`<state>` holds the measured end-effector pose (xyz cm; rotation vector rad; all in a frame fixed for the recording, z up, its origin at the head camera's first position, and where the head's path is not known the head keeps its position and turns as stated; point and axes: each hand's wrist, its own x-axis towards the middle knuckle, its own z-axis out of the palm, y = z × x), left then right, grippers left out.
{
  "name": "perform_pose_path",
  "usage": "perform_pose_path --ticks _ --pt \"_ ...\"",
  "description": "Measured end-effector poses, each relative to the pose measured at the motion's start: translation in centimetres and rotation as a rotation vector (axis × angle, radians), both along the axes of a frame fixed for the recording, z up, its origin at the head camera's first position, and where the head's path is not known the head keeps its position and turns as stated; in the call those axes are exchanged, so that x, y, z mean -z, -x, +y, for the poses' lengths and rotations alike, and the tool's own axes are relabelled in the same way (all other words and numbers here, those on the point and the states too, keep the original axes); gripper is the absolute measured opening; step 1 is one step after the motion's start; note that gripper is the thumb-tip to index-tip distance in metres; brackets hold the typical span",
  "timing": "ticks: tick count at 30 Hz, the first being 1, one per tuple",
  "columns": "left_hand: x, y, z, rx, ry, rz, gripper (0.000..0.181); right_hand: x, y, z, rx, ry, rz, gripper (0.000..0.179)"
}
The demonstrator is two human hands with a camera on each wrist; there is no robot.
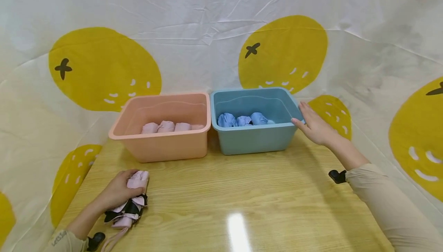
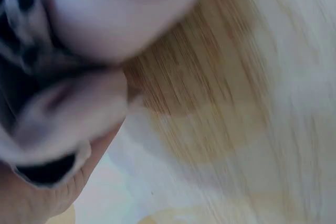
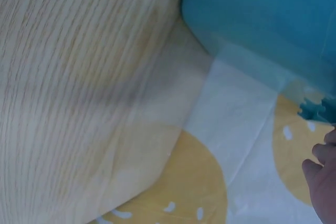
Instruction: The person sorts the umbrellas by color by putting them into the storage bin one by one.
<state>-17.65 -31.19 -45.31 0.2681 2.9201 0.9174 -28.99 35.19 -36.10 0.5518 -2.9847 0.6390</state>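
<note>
My left hand [image 1: 119,190] grips a folded pink umbrella [image 1: 136,181] with black trim, at the left of the table. The umbrella's handle [image 1: 122,222] points toward me, and a thin strap [image 1: 114,240] trails from it. In the left wrist view the umbrella's pink handle [image 2: 126,19] looms blurred and close. My right hand [image 1: 316,127] rests against the right end of the blue bin [image 1: 256,140], fingers straight along its side and thumb at the rim. The right wrist view catches only part of these fingers [image 3: 325,153], at the right edge.
A pink bin [image 1: 173,148] stands left of the blue one, their rims nearly meeting. Several pink rolled bundles [image 1: 166,126] lie in it, and blue rolled bundles [image 1: 227,120] lie in the blue bin. Behind the wooden table [image 1: 207,194] hangs a fruit-patterned cloth [image 1: 194,63].
</note>
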Motion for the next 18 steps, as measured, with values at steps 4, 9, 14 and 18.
perform_pose_path --ticks 4,9,14,18 --pt "-0.1 -0.2 0.4 -0.034 -0.038 -0.014 0.083 0.1 0.2 -0.1 0.001 0.003 -0.018 0.083" --pt "-0.9 -0.4 1.4 -0.097 -0.114 -0.038 0.086 0.2 0.3 -0.2 0.001 0.018 -0.018 0.083" --pt "-2.6 -0.4 2.7 -0.154 -0.2 -0.007 0.085 0.2 0.1 -0.3 -0.003 0.024 -0.005 0.082" --pt "-4.3 -0.3 3.8 -0.191 -0.286 0.009 0.085 0.1 0.0 -0.2 -0.006 0.032 -0.005 0.081"
